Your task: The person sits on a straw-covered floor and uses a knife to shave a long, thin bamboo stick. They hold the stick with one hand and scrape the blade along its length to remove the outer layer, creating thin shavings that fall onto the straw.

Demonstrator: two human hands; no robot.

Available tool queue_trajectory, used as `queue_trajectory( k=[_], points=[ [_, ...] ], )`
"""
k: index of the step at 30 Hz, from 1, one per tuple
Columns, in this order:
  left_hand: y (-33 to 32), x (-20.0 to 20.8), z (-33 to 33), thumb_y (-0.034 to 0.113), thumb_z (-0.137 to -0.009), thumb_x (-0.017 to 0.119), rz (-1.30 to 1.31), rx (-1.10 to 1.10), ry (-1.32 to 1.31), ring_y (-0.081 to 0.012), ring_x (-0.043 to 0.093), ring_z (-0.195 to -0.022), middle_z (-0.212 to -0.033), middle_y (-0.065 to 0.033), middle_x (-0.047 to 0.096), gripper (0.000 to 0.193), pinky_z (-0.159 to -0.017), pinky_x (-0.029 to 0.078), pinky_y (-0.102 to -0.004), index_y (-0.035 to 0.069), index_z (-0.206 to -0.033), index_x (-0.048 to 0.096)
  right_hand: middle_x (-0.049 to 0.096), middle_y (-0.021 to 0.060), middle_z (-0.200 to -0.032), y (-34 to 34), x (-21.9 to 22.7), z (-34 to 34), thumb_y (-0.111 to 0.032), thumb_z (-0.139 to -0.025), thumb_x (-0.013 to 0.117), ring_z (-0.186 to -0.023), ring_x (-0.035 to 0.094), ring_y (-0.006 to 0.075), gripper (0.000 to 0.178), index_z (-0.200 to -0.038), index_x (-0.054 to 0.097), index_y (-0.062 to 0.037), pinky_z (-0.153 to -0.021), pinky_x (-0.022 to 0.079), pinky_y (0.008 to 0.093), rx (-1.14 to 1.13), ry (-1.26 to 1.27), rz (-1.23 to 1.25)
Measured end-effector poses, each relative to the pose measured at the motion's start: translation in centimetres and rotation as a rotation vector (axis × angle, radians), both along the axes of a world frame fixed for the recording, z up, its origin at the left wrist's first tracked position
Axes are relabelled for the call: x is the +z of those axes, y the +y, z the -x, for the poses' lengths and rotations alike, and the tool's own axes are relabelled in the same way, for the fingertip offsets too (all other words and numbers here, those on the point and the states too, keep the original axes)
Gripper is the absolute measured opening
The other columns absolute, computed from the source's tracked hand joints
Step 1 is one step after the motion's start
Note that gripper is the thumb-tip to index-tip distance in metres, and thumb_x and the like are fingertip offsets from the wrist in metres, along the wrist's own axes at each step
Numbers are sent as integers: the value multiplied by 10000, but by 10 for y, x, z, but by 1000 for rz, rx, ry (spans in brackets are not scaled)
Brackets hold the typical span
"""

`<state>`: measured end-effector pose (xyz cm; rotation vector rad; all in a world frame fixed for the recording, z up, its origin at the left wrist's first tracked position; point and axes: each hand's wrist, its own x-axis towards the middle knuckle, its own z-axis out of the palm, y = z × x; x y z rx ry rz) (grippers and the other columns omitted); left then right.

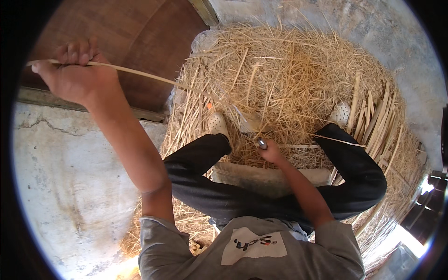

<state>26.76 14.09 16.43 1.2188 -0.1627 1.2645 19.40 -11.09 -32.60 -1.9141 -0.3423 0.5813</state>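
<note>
My left hand point(77, 70) is raised at the far left, its fingers closed round a long thin bamboo strip point(149, 77). The strip slants down to the right towards the straw between my feet, where its end blends into the pile. Low in the middle, my right hand point(271, 154) is closed round the handle of a knife point(262, 143). A metal end of that handle shows above the fist. The knife's blade is blurred against the straw, so I cannot tell whether it touches the strip.
A deep heap of straw-like shavings point(289, 70) spreads around my feet in pale clogs point(218, 125). Several split strips point(375, 116) lie in a bundle at the right. A block-like pale bolster point(275, 179) lies before my legs. Walls point(70, 172) and a brown wooden panel point(126, 37) border the heap.
</note>
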Motion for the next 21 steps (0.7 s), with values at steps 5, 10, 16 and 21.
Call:
queue_trajectory(
  k=[5, 10, 16, 21],
  points=[
    [-17, -3, -23, 492, -947, 449, 56, 249, 54, -132, 285, -520, -654, -15, 344, 474, -488, 234, -272, 90, -713, 359, 622, 208, -925, -57, -79, -9, -220, -773, 627, -834, 599, 353, 309, -967, 639, 21, -746, 483, 457, 236, 144, 513],
    [-16, -2, -26, 468, -938, 490, 96, 262, 74, -138, 276, -554, -682, -15, 346, 467, -493, 221, -295, 83, -716, 346, 546, 161, -660, -49, -59, 1, -223, -754, 645, -623, 525, 264, 275, -802, 572, 37, -620, 431, 451, 11, 270, 325],
    [-11, 0, -24, 473, -933, 501, 119, 265, 82, -136, 292, -557, -683, -13, 360, 466, -482, 222, -295, 81, -720, 365, 515, 129, -641, -31, -17, -12, -205, -733, 660, -607, 511, 238, 241, -788, 557, 6, -588, 419, 421, 144, 151, -84],
    [-4, 1, -24, 481, -921, 524, 137, 252, 102, -133, 309, -552, -681, -11, 363, 463, -476, 250, -283, 88, -726, 377, 572, 143, -726, -75, -72, -1, -164, -763, 620, -604, 554, 258, 252, -927, 595, 26, -573, 434, 414, 15, 147, 405]
  ],
)
